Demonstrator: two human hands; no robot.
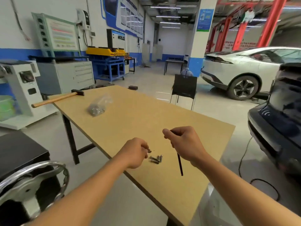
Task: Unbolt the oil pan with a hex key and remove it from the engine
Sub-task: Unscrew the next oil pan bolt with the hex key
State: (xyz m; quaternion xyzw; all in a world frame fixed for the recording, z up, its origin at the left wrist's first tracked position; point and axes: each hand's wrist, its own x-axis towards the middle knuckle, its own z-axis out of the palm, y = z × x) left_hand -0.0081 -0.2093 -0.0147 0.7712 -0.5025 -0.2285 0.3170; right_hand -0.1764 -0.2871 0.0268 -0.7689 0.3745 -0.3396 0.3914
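Both forearms reach forward, bare, over the near corner of the wooden table (146, 115). The left hand (135, 152) is turned palm down, knuckles up, its fingers (145, 146) curled and drawn together; their tips pinch a small dark piece (149, 150) just above the tabletop. Just beyond those fingertips, to their right, a small heap of silver bolts (156, 159) lies on the wood.

The right hand (185, 142) hovers higher, wrist bent, fingers folded into a loose fist round the hex key (180, 163). The key's short end pokes out beside the thumb, and its long black shaft hangs below the fist, sloping back toward the person, its tip over the table.

Far past the fingers, a wooden-handled hammer (57, 98) overhangs the table's far left corner, with a clear plastic bag (99, 105) of dark parts near it. Around the table is a workshop floor: a black chair (184, 87), a white car (244, 67) and a dark car (280, 119) to the right, cabinets and machines along the left wall.
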